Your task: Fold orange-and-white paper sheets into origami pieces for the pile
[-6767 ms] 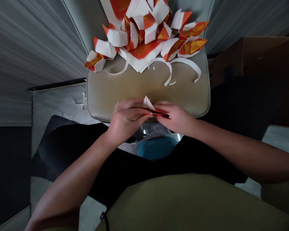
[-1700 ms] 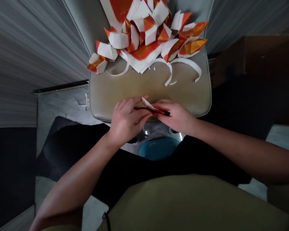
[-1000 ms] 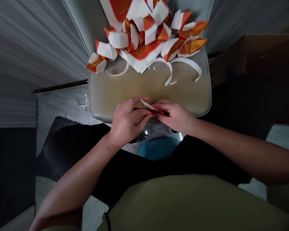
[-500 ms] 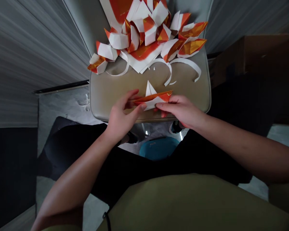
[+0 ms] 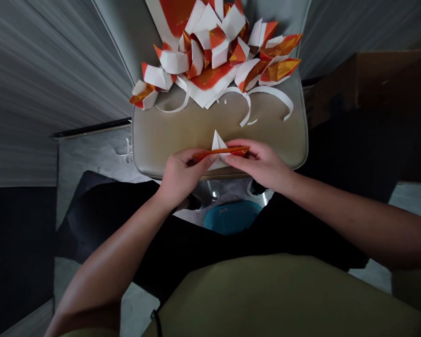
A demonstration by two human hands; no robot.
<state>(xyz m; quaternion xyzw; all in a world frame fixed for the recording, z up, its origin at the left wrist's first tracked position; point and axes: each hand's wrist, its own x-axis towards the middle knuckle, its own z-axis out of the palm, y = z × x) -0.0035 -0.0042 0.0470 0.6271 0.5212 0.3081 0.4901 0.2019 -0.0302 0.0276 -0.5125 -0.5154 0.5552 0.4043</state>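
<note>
Between my two hands is a folded paper boat (image 5: 218, 142), white with orange-red and gold edges and a white peak standing up in its middle. My left hand (image 5: 182, 173) grips its left end, thumb on the near side and fingers behind. At the right end, my right hand (image 5: 263, 161) pinches it the same way, its thumb close to the left one. Both hands are closed on the paper, over the front edge of the padded chair seat (image 5: 161, 150). The far fingers are partly hidden behind the boat.
Several folded white-and-orange paper pieces (image 5: 173, 62) are heaped at the seat's back, on flat paper sheets (image 5: 210, 86). Curled white paper strips (image 5: 272, 93) lie in front. A cardboard box (image 5: 379, 89) stands at the right. Below the seat is a blue object (image 5: 231, 217).
The paper boat has come down slightly and levelled out. My right fingers have shifted behind it, and both thumbs now press its near side.
</note>
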